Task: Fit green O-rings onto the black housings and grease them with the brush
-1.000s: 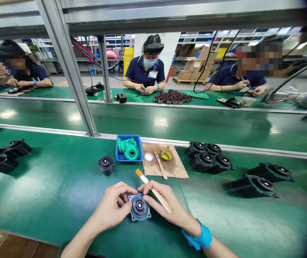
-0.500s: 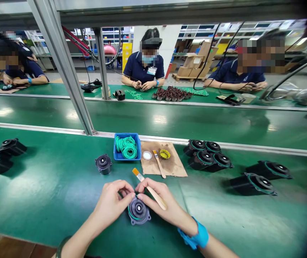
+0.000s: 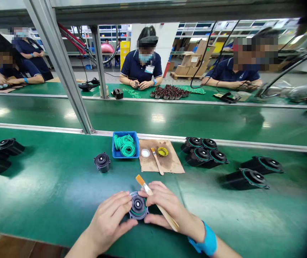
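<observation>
A black round housing with a flange and a green sealing ring stands on the green bench in front of me. My left hand grips its left side, fingers at the upper edge and thumb at the lower edge. On the other side, my right hand holds the housing's rim with fingertips and thumb. A wooden-handled paintbrush with orange bristles is also held in my right hand, lying slanted across the fingers, bristles pointing away. The green ring lies around the housing's raised centre; my fingers cover part of it.
Beyond my hands are a single housing, a blue bin of green rings, and stained cardboard with a second brush and a yellow cap. More housings stand right and left. A metal post rises left; co-workers sit opposite.
My hands have moved from pinching at the housing's far edge to holding both its sides. The green ring now sits more evenly around the centre. The brush has shifted slightly right and towards me.
</observation>
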Motion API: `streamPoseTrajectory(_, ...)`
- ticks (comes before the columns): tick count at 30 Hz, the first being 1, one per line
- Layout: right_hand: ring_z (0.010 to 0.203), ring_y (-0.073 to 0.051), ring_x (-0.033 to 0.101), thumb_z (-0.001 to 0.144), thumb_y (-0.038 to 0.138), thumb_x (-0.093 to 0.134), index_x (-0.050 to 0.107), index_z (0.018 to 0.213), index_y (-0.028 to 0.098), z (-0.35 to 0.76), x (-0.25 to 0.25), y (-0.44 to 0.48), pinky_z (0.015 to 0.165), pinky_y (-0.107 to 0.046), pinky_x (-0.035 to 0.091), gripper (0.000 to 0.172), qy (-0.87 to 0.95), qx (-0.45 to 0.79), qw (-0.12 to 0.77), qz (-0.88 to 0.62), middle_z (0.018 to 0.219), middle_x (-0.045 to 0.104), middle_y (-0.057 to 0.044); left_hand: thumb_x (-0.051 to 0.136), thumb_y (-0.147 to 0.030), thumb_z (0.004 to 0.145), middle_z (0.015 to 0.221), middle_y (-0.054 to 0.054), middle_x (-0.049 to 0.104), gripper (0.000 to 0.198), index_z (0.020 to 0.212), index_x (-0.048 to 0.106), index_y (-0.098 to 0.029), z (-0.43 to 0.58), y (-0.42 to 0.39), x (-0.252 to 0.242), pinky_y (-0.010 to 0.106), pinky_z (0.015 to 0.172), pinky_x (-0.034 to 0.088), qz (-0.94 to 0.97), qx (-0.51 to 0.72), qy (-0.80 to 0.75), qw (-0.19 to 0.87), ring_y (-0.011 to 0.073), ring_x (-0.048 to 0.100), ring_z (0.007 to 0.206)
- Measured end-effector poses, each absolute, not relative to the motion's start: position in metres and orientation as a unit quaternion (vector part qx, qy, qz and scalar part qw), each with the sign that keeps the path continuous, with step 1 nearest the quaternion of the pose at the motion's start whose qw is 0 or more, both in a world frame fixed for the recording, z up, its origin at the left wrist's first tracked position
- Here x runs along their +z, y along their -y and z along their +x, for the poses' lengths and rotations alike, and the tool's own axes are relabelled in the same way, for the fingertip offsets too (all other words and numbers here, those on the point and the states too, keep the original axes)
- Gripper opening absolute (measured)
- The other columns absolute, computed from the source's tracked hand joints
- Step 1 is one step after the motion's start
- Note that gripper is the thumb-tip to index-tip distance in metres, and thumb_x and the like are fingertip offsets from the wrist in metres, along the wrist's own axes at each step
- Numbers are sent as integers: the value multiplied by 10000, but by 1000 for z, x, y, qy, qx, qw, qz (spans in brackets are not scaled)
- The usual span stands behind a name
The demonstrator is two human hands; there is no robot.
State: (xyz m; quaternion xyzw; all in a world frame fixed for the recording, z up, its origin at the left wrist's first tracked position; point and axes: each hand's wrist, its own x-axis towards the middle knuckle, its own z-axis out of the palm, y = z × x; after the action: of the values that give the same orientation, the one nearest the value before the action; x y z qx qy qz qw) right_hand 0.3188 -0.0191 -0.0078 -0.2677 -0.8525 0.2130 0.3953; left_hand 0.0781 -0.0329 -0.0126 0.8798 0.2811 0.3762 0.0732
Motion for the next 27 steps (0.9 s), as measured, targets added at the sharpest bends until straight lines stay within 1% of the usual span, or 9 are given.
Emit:
streamPoseTrajectory(3, 906, -216, 685, 903, 302, 658, 583, 920, 214, 316, -14, 29, 813, -391, 514, 117, 859, 116, 421, -267, 992, 738, -96, 686, -236, 866, 1029, 125, 760, 254, 1087, 619, -131, 80, 36, -16, 371, 937, 600, 876, 388, -283, 55, 261, 704, 1048)
streamPoseTrajectory(6, 866, -220, 699, 911, 205, 640, 589, 903, 215, 312, -20, 42, 735, -375, 529, 53, 847, 58, 437, -298, 942, 751, -87, 691, -184, 860, 1021, 133, 762, 251, 1088, 612, -114, 82, 42, -23, 367, 923, 611, 865, 412, -286, 28, 271, 700, 1056)
streamPoseTrajectory(10, 832, -221, 708, 899, 102, 617, 604, 916, 209, 306, -24, 57, 675, -361, 531, 109, 836, 7, 444, -323, 864, 758, -76, 687, -126, 854, 1024, 133, 763, 264, 1109, 621, -103, 85, 49, -30, 347, 866, 637, 849, 442, -290, -7, 273, 709, 1034)
streamPoseTrajectory(12, 831, -219, 708, 904, 76, 597, 613, 947, 189, 304, -24, 62, 671, -360, 533, 122, 835, -14, 447, -321, 849, 759, -87, 690, -102, 846, 1004, 126, 768, 258, 1098, 638, -100, 87, 51, -30, 335, 848, 644, 839, 455, -296, -19, 267, 724, 997)
streamPoseTrajectory(16, 867, -209, 705, 921, 59, 556, 639, 1025, 160, 300, -19, 66, 713, -362, 543, 168, 844, -38, 443, -300, 855, 762, -91, 681, -59, 838, 969, 122, 770, 231, 1067, 669, -90, 89, 54, -29, 326, 836, 644, 835, 470, -284, -44, 251, 737, 962)
streamPoseTrajectory(20, 842, -195, 707, 894, -3, 560, 678, 922, 108, 293, -15, 67, 713, -317, 544, 164, 851, -79, 443, -271, 776, 748, -90, 578, -55, 902, 991, 151, 748, 183, 1029, 705, -90, 88, 57, -32, 350, 840, 635, 847, 458, -259, -79, 259, 716, 1013)
streamPoseTrajectory(23, 846, -196, 708, 894, 4, 565, 678, 910, 109, 290, -16, 68, 707, -309, 553, 154, 857, -53, 446, -253, 799, 749, -92, 546, -49, 911, 1027, 173, 719, 205, 1021, 714, -88, 87, 59, -34, 356, 846, 627, 848, 451, -261, -97, 271, 699, 1048)
streamPoseTrajectory(25, 825, -191, 709, 896, 55, 595, 664, 947, 147, 293, -17, 65, 709, -313, 567, 125, 834, 17, 491, -250, 824, 748, -77, 563, -36, 892, 1054, 156, 701, 214, 1021, 714, -116, 88, 59, -36, 356, 864, 618, 841, 459, -274, -81, 260, 693, 1055)
streamPoseTrajectory(27, 837, -187, 709, 912, 109, 590, 648, 1009, 192, 301, -14, 56, 743, -320, 580, 140, 783, 117, 538, -289, 869, 744, -64, 596, -40, 871, 1040, 105, 694, 217, 996, 712, -173, 88, 58, -37, 364, 902, 600, 826, 476, -301, -34, 229, 698, 1032)
